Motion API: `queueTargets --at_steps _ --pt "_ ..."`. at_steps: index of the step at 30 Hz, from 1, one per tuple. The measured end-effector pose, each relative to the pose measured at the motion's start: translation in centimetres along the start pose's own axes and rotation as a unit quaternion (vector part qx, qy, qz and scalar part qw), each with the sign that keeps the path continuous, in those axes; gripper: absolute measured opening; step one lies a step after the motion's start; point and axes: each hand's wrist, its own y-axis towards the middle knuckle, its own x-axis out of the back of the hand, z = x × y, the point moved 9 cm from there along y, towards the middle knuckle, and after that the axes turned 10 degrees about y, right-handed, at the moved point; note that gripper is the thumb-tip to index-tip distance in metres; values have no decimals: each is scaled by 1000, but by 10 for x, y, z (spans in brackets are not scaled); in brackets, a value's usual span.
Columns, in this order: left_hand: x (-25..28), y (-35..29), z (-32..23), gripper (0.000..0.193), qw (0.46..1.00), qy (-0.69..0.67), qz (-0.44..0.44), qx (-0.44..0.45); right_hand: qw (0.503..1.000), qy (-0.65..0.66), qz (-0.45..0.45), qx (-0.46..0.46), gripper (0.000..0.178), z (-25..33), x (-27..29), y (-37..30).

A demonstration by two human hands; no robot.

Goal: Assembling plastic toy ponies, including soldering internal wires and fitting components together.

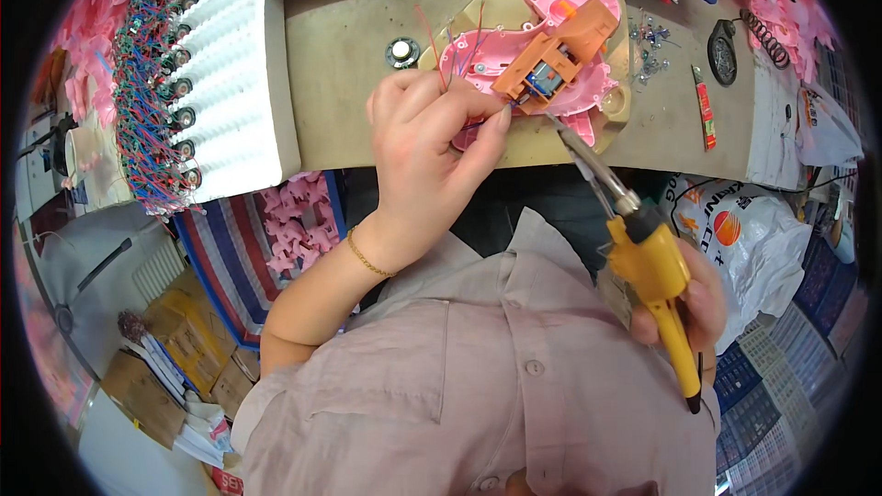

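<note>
A yellow soldering iron [654,266] with a metal barrel is gripped in my right hand [706,298]. Its tip reaches up and left to the lower edge of an orange plastic gearbox [562,48] with a small motor [544,79] showing in it. My left hand [427,133] is closed in a pinch, thumb and forefinger on a thin dark wire beside that motor. Under the gearbox lies a pink plastic toy shell half [491,48], seated in a beige holder [614,119]. Thin red and blue wires [430,29] stick up behind my left hand's knuckles.
A round speaker [401,52] lies left of the holder. White foam [230,83] carries several wired speakers [147,101] at the left. To the right are loose small parts [650,41], a red-green packet [705,108], a black stand with a coil [764,37] and a white bag [744,239].
</note>
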Motion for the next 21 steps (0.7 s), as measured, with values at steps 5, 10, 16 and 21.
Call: queueTargets --at_steps 5,10,16,21 --pt "0 3 -6 5 1000 2 10 -28 991 -78 51 94 57 14 -14 24" --pt "0 2 -6 5 1000 7 9 -24 999 -31 -20 -1 51 -9 -11 15" --pt "0 3 -6 6 1000 9 2 -23 965 173 0 -197 51 -46 -16 2" --pt "-1 1 -5 6 1000 10 3 -20 926 186 55 -325 52 -54 -28 -3"
